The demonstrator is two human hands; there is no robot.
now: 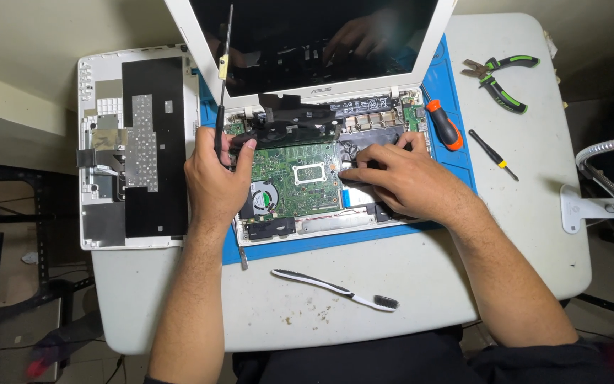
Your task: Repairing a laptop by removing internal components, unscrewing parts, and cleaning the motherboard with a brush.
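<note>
While opened: one laptop (pixel 300 178); left hand (pixel 214 178) gripping one screwdriver (pixel 223 78) (upright); right hand (pixel 392 178) spread.

The bare table (pixel 463 284) in front of the opened laptop (pixel 300 178) gives open room, broken only by a toothbrush (pixel 335 288). To the right, an orange screwdriver (pixel 444 124), a small screwdriver (pixel 493 153), pliers (pixel 500 77) and a lamp base (pixel 591 206) crowd the way. On the left, the removed keyboard cover (pixel 136 146) blocks the surface.
</note>
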